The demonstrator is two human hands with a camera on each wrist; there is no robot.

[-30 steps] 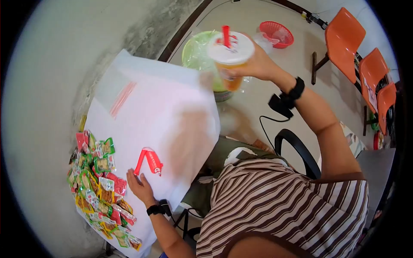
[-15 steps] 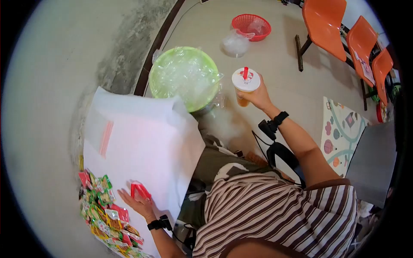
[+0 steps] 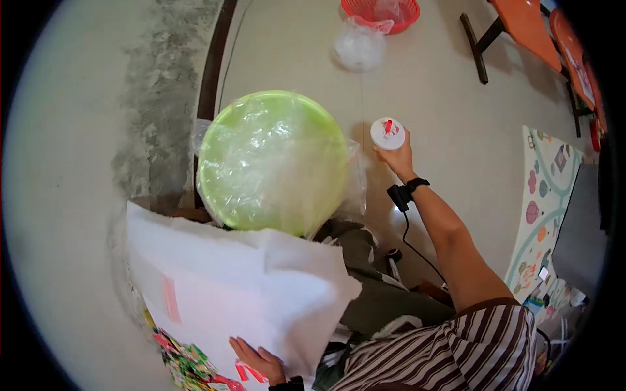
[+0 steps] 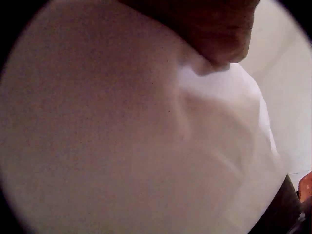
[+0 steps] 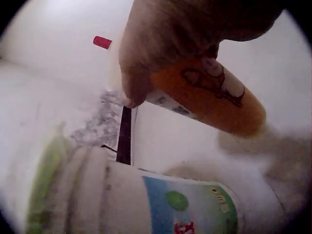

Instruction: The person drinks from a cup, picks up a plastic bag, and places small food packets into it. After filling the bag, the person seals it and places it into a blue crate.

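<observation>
The lime-green tub (image 3: 272, 96) is my landmark. Just off its side, on the person's right, the cup (image 5: 214, 95) of orange drink is in the right hand (image 3: 400, 158), whose thumb and fingers wrap its side. On the near side of the tub, the left hand (image 3: 259, 360) lies with straight, slightly parted fingers on the white-covered desk (image 3: 215, 254), right by a red wrapper (image 3: 250, 371); the snack packets (image 3: 189, 358) sit farther from the tub than the desk's front edge.

What worries me is the cup hanging over bare floor (image 3: 450, 98) beside the tub: a damp side or a loosened grip could drop it. A swing toward the tub might snag the loose clear plastic (image 3: 355, 179) spilling over its rim, and the cord (image 3: 417, 242) trailing from that wrist could catch and jerk the arm.

From above, the white lid (image 3: 385, 139) hides most of the cup, and I can't judge its true tilt from the slanted wrist view. Glare blurs whatever the tub holds. The packets run off into the dark border, and I can't tell whether the left hand touches the wrapper.
</observation>
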